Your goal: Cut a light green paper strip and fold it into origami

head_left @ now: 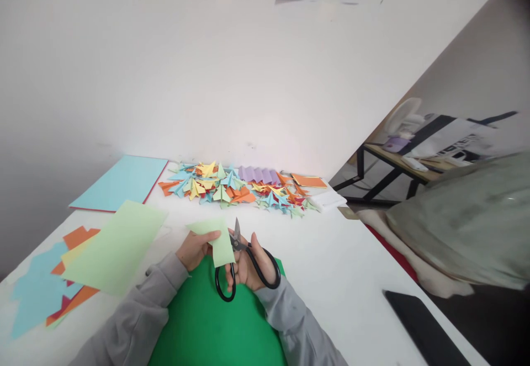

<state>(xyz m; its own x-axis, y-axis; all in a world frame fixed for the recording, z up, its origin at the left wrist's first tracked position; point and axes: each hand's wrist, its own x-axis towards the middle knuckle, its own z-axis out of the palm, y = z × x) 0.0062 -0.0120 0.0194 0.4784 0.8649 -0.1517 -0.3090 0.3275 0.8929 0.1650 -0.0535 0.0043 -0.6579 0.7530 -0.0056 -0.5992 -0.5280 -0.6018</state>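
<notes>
While your left hand (195, 249) is clamped on a small pale green paper piece (224, 251), your right hand (253, 266) has hold of the black-handled scissors (236, 243). Both are front and center, just beside each other, above a green surface (219, 327) at the near edge of the desk (331, 261).

Left: forearm slants up and right from lower left, grey sleeve (159, 283) down to the wrist. Thumb lies flat across the paper's face, pointing right; fingers are underneath, mostly hidden by the sheet.

Right: forearm slants up and left, palm turned up, thumb raised, other fingers curled around the handles. Can't tell exactly which fingers are through which loop. Loops stand apart. One blade points up past the paper's right edge; the other is partly hidden, so can't confirm whether it's touching paper.

To your left, a big pale green sheet (118, 247) overlaps colored scraps (39, 283). Beyond that, a light blue sheet (124, 181). Ahead of your hands, well apart from them, folded paper planes (223, 185) are heaped near the wall, purple pleated paper (259, 175) behind them. Black flat slab (422, 327) at far right.
</notes>
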